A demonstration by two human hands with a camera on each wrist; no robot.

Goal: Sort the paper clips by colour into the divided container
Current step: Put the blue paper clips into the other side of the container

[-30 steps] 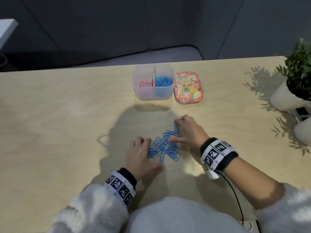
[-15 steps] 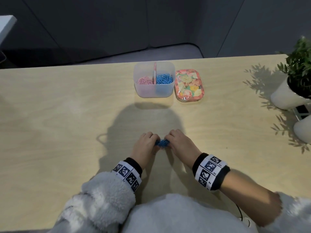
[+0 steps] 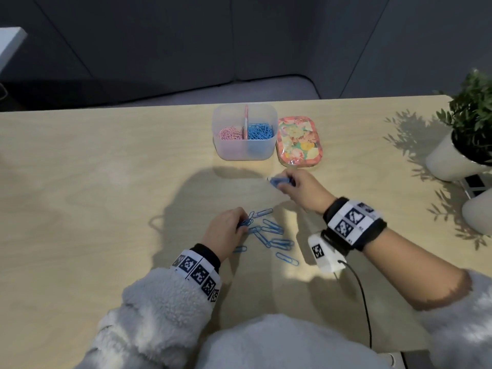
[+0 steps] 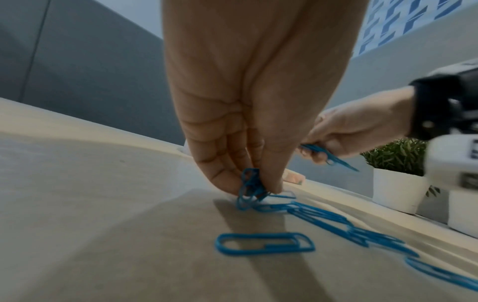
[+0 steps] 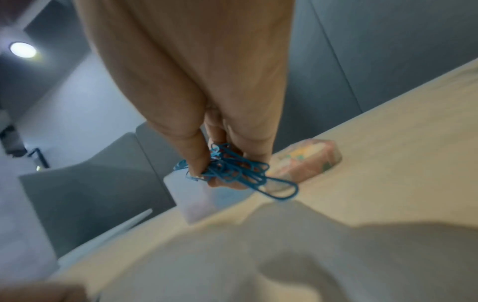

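Observation:
A clear divided container (image 3: 243,153) stands at the table's far middle, with pink clips (image 3: 229,134) in its left half and blue clips (image 3: 259,131) in its right half. My right hand (image 3: 298,189) is lifted above the table in front of the container and pinches a bunch of blue paper clips (image 5: 232,167). My left hand (image 3: 226,230) is down on the table and pinches a few blue clips (image 4: 249,189) at the left edge of several loose blue clips (image 3: 271,235) scattered on the wood.
A flowery lid (image 3: 298,139) lies just right of the container (image 5: 196,200). A potted plant (image 3: 468,134) in a white pot and a second white pot (image 3: 479,214) stand at the right edge. A black cable (image 3: 364,307) runs from my right wrist.
Both hands were together squeezing the blue pile. Now the right hand has lifted toward the container with a bunch of blue clips, and several clips lie spread beside the left hand.

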